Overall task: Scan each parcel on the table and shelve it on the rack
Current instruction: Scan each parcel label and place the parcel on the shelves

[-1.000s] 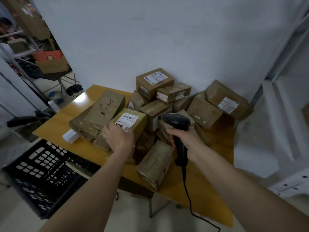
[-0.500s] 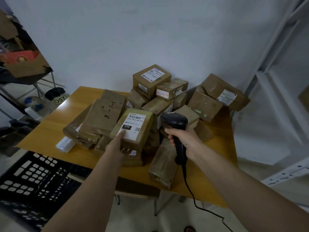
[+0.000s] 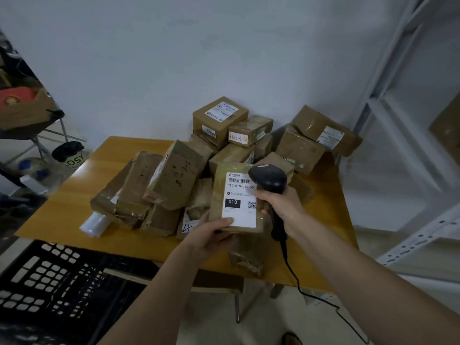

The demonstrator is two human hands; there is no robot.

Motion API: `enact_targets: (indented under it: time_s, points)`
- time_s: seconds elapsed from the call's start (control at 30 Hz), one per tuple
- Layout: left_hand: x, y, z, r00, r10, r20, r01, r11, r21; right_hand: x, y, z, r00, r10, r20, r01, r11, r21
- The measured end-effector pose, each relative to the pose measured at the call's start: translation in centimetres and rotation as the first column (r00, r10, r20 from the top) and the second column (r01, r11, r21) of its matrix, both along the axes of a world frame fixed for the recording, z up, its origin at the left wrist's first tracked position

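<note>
The left hand (image 3: 211, 235) grips the lower edge of a brown parcel (image 3: 236, 195) at the centre of the frame, thumb laid across the bottom of the parcel's white label (image 3: 240, 199). The parcel is held tilted up, label face toward the camera. The label carries a barcode at the top, the printed code 010-010-L30-551, a black block reading 010, and a small QR code at the right.

The right hand (image 3: 281, 207) is closed around the handle of a black barcode scanner (image 3: 270, 181). The scanner head sits at the upper right corner of the held parcel and overlaps the label edge. A black cable (image 3: 296, 285) runs from the handle base down toward the lower right of the frame.

The remaining parcels (image 3: 174, 180) lie in a loose pile on the yellow-brown surface (image 3: 74, 207), from centre left to centre right. One long box (image 3: 175, 178) in the pile bears handwritten marks. A box with a white label (image 3: 219, 118) sits on top of the pile at the back, against the white wall (image 3: 199, 58). A small white roll-like item (image 3: 95, 224) lies on the surface at the left foot of the pile.

A black perforated crate (image 3: 57, 282) stands at lower left, below the surface edge. The white metal rack (image 3: 410, 145) occupies the right edge of the frame; a brown item on it is partly visible at far right. Cluttered shelving with cardboard stands at upper left.
</note>
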State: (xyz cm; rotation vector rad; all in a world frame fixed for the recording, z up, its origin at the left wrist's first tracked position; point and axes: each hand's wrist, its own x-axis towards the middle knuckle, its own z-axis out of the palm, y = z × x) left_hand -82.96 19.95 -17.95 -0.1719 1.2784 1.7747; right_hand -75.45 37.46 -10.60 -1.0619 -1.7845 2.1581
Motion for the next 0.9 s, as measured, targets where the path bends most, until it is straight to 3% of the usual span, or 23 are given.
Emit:
enact_targets:
  time_s: [0.17, 0.27, 0.47, 0.6, 0.9]
  points:
    - [-0.4, 0.5, 0.8, 0.976, -0.168, -0.136, 0.142, 0.973, -0.182, 1.3, -0.1, 0.0, 0.999, -0.003, -0.051, 0.003, 1.000, -0.009]
    - [-0.2, 1.5, 1.3, 0.968, -0.171, -0.183, 0.119, 0.957, -0.265, 1.5, -0.2, 0.7, 0.997, 0.014, -0.077, -0.012, 1.000, 0.025]
    - [-2.2, 2.8, 3.8, 0.968, -0.042, -0.248, -0.024, 0.966, -0.258, 2.6, 0.0, 1.9, 0.984, 0.026, -0.175, 0.016, 0.973, 0.232]
    - [-3.9, 3.1, 5.9, 0.970, -0.047, -0.237, -0.017, 0.966, -0.258, 3.7, -0.7, 1.5, 0.985, 0.113, -0.132, -0.065, 0.943, 0.325]
    - [-4.7, 3.6, 6.8, 0.968, -0.057, -0.245, -0.006, 0.969, -0.248, 4.9, -0.8, 1.7, 0.984, 0.155, -0.084, -0.114, 0.923, 0.368]
